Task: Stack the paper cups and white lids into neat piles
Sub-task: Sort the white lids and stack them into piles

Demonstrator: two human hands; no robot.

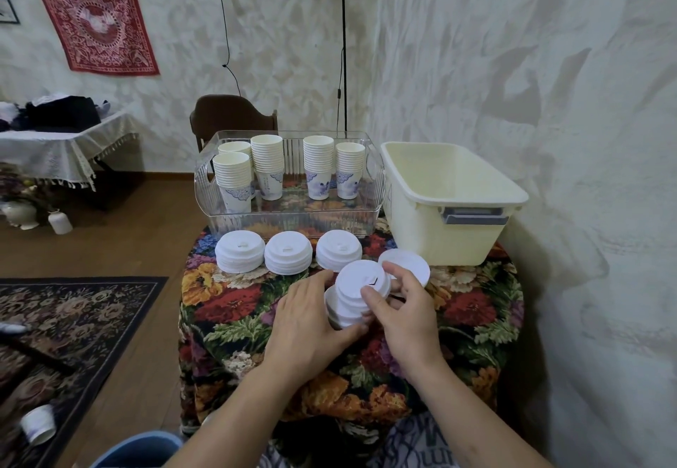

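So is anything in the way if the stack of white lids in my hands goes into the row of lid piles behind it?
Partly. The held stack of white plastic lids has a loose flat white lid lying just beyond it, right of the third pile. Nothing else visible blocks that spot.

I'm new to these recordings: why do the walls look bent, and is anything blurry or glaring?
Head view: the wide-angle lens bows the room's edges; soft indoor light, with broad shadows on the right wall; both hands and the lid pile look sharp; the clear tray shows faint reflections, no harsh glare.
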